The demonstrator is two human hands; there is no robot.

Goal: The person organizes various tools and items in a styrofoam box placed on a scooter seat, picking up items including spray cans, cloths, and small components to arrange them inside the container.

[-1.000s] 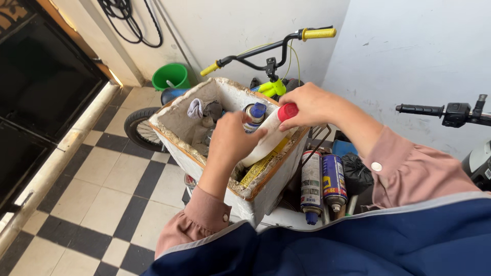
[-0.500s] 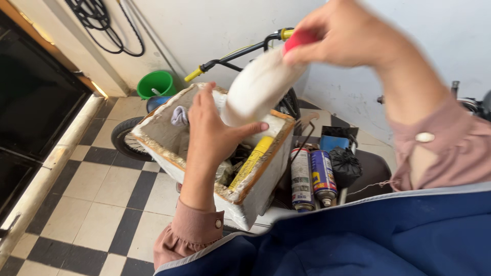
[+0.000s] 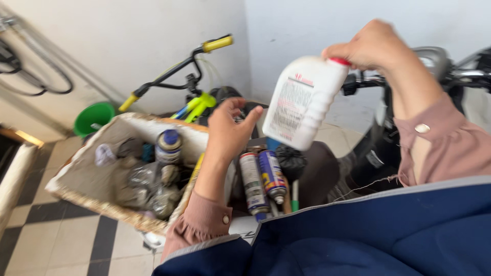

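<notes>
My right hand [image 3: 371, 46] grips the red cap end of a white plastic bottle [image 3: 304, 101] and holds it up, tilted, with its label side facing me. Just left of the bottle's base, my left hand [image 3: 228, 128] is held with its fingers spread, holding nothing. Below and to the left stands a worn white foam box [image 3: 92, 199] filled with cans, rags and a blue-capped can [image 3: 168, 145]. Two spray cans [image 3: 262, 176] lie beside the box, under the bottle.
A small bicycle with yellow grips [image 3: 189, 92] leans on the white wall behind the box. A green bucket [image 3: 93, 118] sits on the checkered floor at the left. A scooter handlebar and body [image 3: 440, 66] fill the right side. A black bag [image 3: 290, 160] lies by the cans.
The bottle has been lifted out of the foam box and carried right, now hanging more upright from my right hand. My left hand let go of it. My view swung right.
</notes>
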